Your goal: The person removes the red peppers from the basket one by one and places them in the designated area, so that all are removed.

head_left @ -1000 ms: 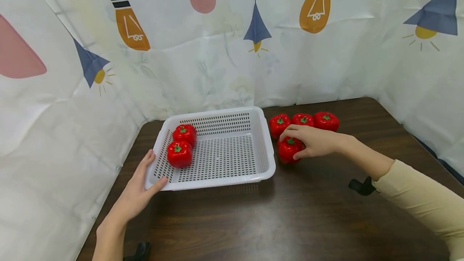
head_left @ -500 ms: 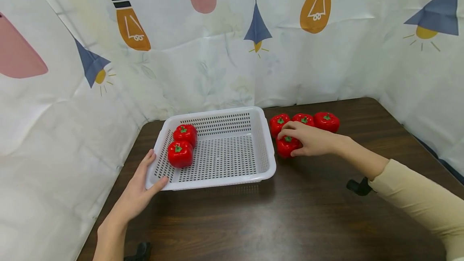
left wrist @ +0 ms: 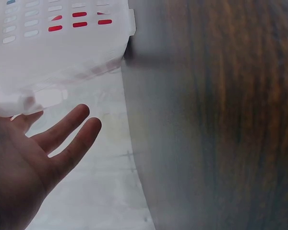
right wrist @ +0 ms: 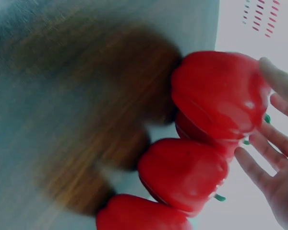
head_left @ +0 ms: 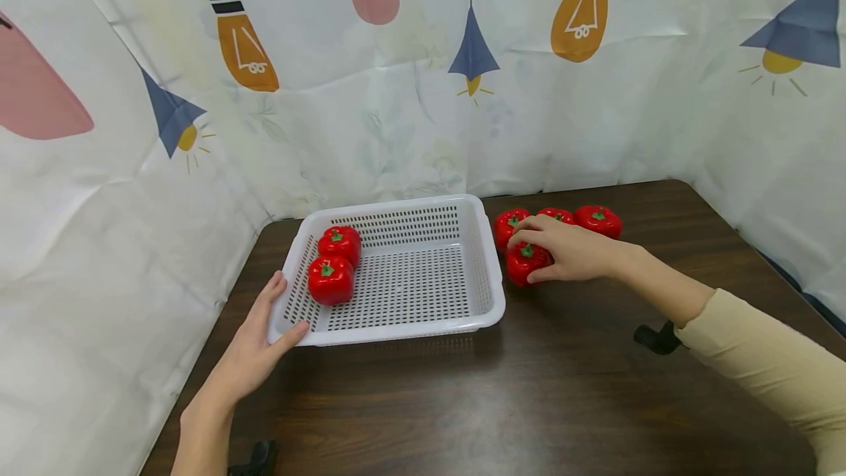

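My left hand (head_left: 250, 351) rests at the near left corner of a white perforated plastic basket (head_left: 396, 330), thumb over the front rim and fingers along the left side. In the left wrist view, its fingers (left wrist: 79, 146) look straight and spread below the basket wall (left wrist: 81, 50). Right of the basket, my right hand (head_left: 571, 248) holds a red bell pepper (head_left: 525, 264) between thumb and fingers. That pepper (right wrist: 221, 91) faces the right wrist camera. Two more red bell peppers (head_left: 330, 281) sit in the basket's left part.
Three red bell peppers, including one at the right end (head_left: 598, 221), stand in a row behind my right hand, partly hidden by it. Everything is on a dark brown wooden table (head_left: 423, 417). A white patterned curtain (head_left: 396, 123) hangs along its back and sides.
My right hand and the pepper in it have shifted slightly back, closer to the row of peppers. The left hand and the basket have stayed in place.
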Demonstrator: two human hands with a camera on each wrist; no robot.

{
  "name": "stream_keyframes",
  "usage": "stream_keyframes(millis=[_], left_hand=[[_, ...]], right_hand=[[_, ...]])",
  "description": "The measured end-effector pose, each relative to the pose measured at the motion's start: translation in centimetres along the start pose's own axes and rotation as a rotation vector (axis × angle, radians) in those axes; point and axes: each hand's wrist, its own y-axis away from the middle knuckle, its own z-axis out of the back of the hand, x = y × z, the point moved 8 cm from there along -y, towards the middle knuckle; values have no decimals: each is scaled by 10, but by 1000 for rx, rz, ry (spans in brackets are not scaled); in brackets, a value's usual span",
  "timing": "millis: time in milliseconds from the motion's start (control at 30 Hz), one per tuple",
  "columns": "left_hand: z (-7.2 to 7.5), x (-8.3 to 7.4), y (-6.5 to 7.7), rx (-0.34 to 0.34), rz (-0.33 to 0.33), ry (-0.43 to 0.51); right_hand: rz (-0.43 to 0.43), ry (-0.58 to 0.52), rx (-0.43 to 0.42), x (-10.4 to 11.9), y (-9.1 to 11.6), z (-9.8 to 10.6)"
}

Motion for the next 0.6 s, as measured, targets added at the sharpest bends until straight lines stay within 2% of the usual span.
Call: stream_keyframes(millis=[100,300,467,600], left_hand=[[0,0,-1,2,1,-4],[1,-1,0,-2,1,-7],[1,-2,0,-5,-4,7],[0,-1,0,-2,1,9]], right_hand=[[3,2,-3,2,-1,8],[72,-5,-18,15,-11,25],[142,-13,-40,30,-25,42],[186,-28,-14,43,-39,48]])
